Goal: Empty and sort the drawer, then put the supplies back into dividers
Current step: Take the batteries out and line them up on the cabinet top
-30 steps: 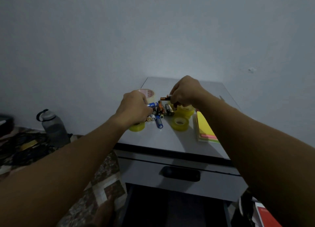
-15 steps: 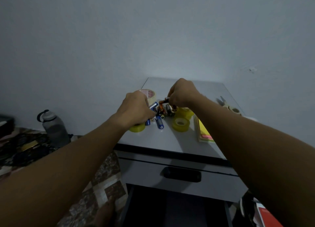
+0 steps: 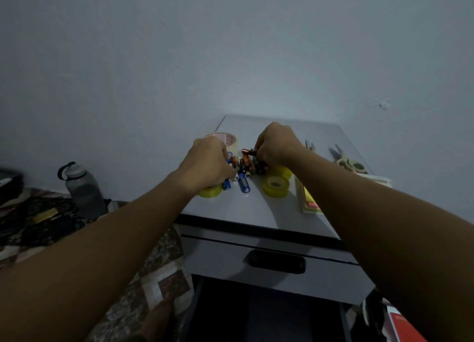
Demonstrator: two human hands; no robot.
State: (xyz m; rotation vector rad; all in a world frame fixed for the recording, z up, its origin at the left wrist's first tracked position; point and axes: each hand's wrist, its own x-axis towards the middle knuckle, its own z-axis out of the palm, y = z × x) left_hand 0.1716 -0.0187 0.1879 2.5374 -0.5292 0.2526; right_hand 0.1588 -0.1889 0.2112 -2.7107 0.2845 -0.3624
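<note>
on top of the grey cabinet (image 3: pixel 243 210), the right hand (image 3: pixel 277 144) pinches a copper-and-black battery (image 3: pixel 246 151) by one end and holds it level just above the heap of batteries (image 3: pixel 243 166). the left hand (image 3: pixel 207 162) lies knuckles-up on the near left side of the same heap, fingers curled down among the cells. the back of the hand hides the fingertips, so it cannot be told whether it grips one. a blue battery (image 3: pixel 243 184) lies at the near edge of the heap, pointing toward the person.

a yellow tape roll (image 3: pixel 275 185) lies flat just right of the heap. a second (image 3: pixel 210 191) shows under the left wrist and a third (image 3: pixel 284 171) beneath the right wrist. a larger pale tape roll (image 3: pixel 230 140) lies behind the left hand. further right, partly under the right forearm, lies a pad of coloured sticky notes (image 3: pixel 309 202), and well beyond it a pair of scissors (image 3: pixel 348 163).

below the top, the drawer front (image 3: pixel 218 254) shows its dark recessed handle (image 3: pixel 277 261), and under that is a dark opening. on the floor to the left, a grey water bottle (image 3: pixel 83 187) stands by the wall.
</note>
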